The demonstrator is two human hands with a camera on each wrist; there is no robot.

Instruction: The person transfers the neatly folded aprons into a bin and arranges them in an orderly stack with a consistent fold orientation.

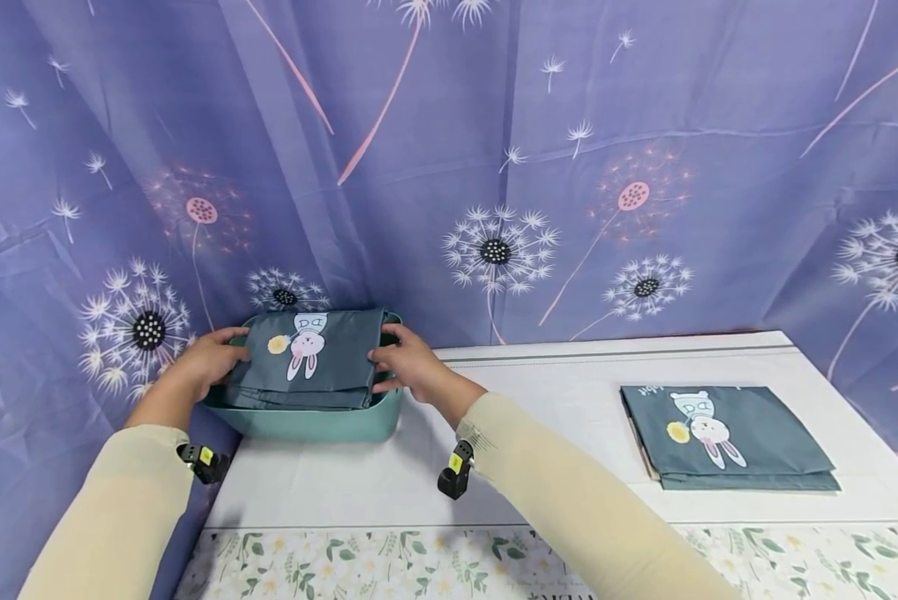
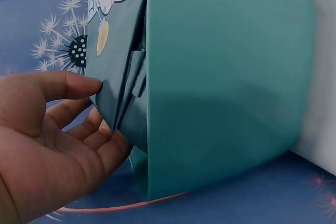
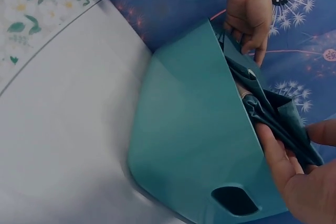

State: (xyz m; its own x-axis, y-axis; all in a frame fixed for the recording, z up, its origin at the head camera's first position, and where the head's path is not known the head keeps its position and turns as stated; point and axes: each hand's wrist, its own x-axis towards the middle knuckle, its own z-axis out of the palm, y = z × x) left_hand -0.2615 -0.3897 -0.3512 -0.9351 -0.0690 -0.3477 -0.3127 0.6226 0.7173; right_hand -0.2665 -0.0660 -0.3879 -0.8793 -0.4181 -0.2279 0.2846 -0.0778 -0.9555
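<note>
Head: the cloth (image 1: 336, 354) lies in the bin (image 1: 306, 425), its step seemingly placing or lifting; the next move calls for level handling. Left wrist: left hand (image 2: 58, 135) pinches one end. Right wrist: right hand (image 3: 310, 192) pinches the other.

In the head view, you're wearing long, plain cream sleeves: left sleeve (image 1: 107, 508) running at 8 o'clock, right sleeve (image 1: 584, 492) at 5. Right cuff (image 1: 485, 429) is showing thin dark lines. You're sporting small black wrist devices, left device (image 1: 209, 471) at 8, right device (image 1: 452, 483) at 6, each displaying a bright yellow label (image 1: 206, 456). Your left hand (image 1: 211, 360) and right hand (image 1: 413, 360) are showing bare.
</note>
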